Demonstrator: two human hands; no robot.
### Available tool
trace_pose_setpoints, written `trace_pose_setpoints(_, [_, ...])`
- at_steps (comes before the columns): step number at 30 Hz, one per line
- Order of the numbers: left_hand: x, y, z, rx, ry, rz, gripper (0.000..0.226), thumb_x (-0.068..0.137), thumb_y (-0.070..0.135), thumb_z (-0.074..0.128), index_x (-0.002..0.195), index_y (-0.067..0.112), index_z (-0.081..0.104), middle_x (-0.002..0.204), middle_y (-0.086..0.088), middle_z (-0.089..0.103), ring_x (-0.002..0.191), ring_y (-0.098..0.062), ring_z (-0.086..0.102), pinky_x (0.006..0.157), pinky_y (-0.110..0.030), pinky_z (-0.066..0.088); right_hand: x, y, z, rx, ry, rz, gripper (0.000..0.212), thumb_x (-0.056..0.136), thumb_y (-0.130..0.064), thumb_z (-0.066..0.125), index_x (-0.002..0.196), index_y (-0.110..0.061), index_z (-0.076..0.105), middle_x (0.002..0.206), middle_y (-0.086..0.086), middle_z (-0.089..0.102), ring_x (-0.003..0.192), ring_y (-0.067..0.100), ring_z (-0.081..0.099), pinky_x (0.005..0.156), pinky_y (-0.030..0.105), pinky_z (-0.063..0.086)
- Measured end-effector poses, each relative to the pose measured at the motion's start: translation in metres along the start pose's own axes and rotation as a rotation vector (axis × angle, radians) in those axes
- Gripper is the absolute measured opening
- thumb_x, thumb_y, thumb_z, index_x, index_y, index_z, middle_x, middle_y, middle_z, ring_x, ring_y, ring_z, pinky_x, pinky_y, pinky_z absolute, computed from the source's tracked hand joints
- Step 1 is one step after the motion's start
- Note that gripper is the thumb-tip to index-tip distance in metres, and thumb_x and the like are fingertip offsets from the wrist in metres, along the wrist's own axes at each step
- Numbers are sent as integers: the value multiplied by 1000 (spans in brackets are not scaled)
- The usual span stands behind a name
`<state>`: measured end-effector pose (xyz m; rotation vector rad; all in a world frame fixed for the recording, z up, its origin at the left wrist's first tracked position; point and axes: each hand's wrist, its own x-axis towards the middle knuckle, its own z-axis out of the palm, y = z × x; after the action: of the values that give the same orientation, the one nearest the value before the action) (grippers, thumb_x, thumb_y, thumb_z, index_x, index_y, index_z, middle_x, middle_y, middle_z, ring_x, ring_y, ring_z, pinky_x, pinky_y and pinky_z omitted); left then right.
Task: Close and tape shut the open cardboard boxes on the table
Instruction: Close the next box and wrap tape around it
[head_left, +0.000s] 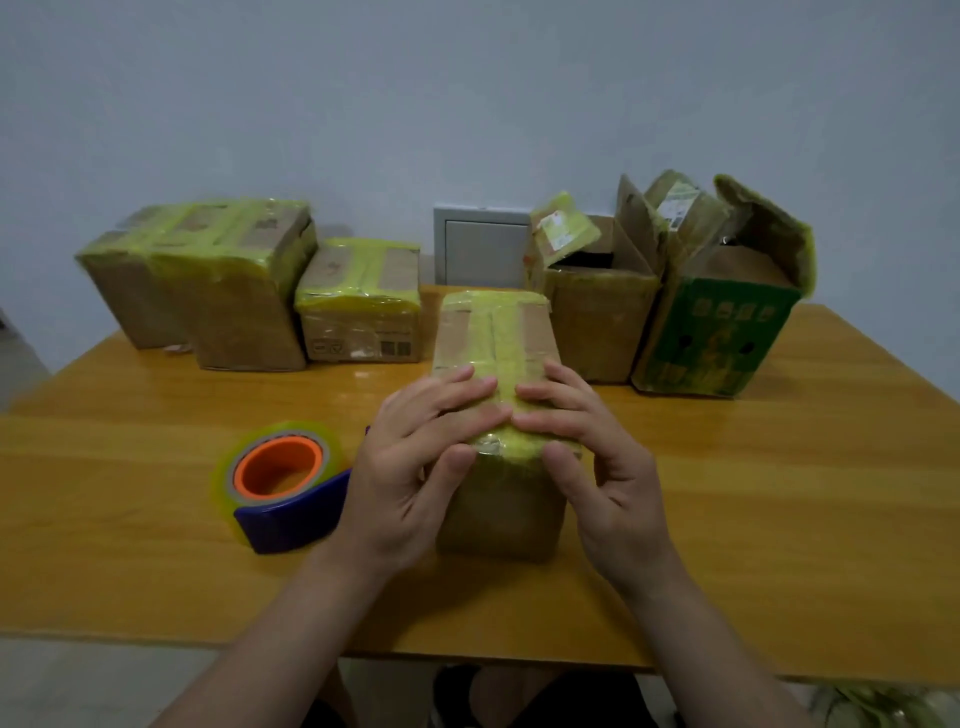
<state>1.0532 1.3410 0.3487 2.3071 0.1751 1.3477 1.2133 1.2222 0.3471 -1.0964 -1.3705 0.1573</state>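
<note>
A closed cardboard box (497, 332) with yellow-green tape along its top seam stands at the table's middle front. My left hand (415, 462) and my right hand (592, 452) lie on its near top edge, fingers fairly straight and pressing the tape down, thumbs on the front face. A tape dispenser (283, 486) with an orange core and blue body lies on the table just left of my left hand. Two boxes stand open at the back right: a brown one (597, 322) and a green printed one (714, 338), flaps up.
Taped boxes stand at the back left: a large one (218, 291) and a smaller one (361, 306). The wooden table (779, 493) reaches the grey wall, where a white panel (480, 249) sits behind the boxes.
</note>
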Motion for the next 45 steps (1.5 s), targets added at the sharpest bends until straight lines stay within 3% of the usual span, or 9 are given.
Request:
trace_pose_setpoints(5, [0, -8, 11, 119, 74, 101, 44, 111, 35, 37, 124, 10, 71, 134, -9, 67, 134, -28, 57, 101, -58, 46, -10, 12, 17, -82, 117, -58, 39, 110, -40, 37, 125, -14, 61, 139, 9, 60, 148, 34, 40, 120, 49, 34])
trace_pose_setpoints(11, [-7, -7, 15, -8, 136, 8, 46, 111, 34, 27, 130, 8, 60, 139, -12, 63, 140, -33, 51, 111, -60, 40, -10, 10, 30, -57, 190, -70, 37, 111, -35, 33, 120, -13, 61, 137, 12, 60, 148, 35, 39, 120, 52, 33])
trace_pose_setpoints(16, [-16, 0, 24, -66, 198, -58, 41, 110, 31, 31, 131, 8, 58, 147, -14, 56, 146, -36, 43, 120, -48, 32, -13, 5, 28, -35, 213, -45, 38, 111, -34, 32, 121, -11, 61, 138, 10, 60, 148, 33, 39, 120, 51, 32])
trace_pose_setpoints(22, [-22, 14, 25, -31, 294, -183, 31, 103, 18, 44, 125, 18, 66, 148, -14, 46, 142, -27, 45, 115, -34, 39, -12, -3, 27, -6, 186, 23, 38, 110, -38, 37, 122, -13, 63, 141, 5, 60, 151, 26, 36, 122, 45, 32])
trace_pose_setpoints(27, [-24, 32, 1, 102, 300, -254, 29, 93, 32, 68, 122, 33, 69, 104, 1, 49, 94, -13, 53, 77, -15, 44, -16, -9, 2, 65, 115, 138, 26, 104, -22, 52, 120, -13, 69, 143, -4, 61, 152, 16, 35, 122, 35, 33])
trace_pose_setpoints(33, [-14, 33, -7, -210, 205, -434, 15, 84, 39, 73, 99, 36, 76, 76, -3, 55, 71, -21, 53, 62, -29, 46, -19, -15, 3, 211, 144, 203, 19, 96, -10, 59, 105, -12, 75, 140, -4, 65, 149, 9, 37, 115, 23, 40])
trace_pose_setpoints(36, [-11, 32, -14, -322, 167, -476, 11, 80, 34, 75, 90, 30, 76, 73, -12, 52, 72, -31, 53, 63, -23, 49, -19, -15, 8, 224, 159, 218, 17, 96, -16, 59, 103, -18, 75, 138, -6, 66, 149, 7, 37, 119, 31, 38])
trace_pose_setpoints(38, [-11, 30, -18, -304, 143, -485, 10, 81, 36, 75, 88, 29, 75, 73, -13, 54, 72, -33, 54, 62, -32, 52, -18, -16, 9, 187, 159, 203, 17, 99, -26, 61, 102, -18, 75, 136, -6, 66, 150, 8, 37, 120, 38, 36])
trace_pose_setpoints(45, [-13, 33, -7, -123, 240, -362, 31, 79, 51, 81, 74, 35, 54, 69, 2, 45, 65, -21, 47, 64, -25, 47, -12, -19, 5, 25, 130, 119, 23, 89, -46, 74, 101, -26, 74, 128, -6, 70, 146, 18, 44, 112, 61, 41])
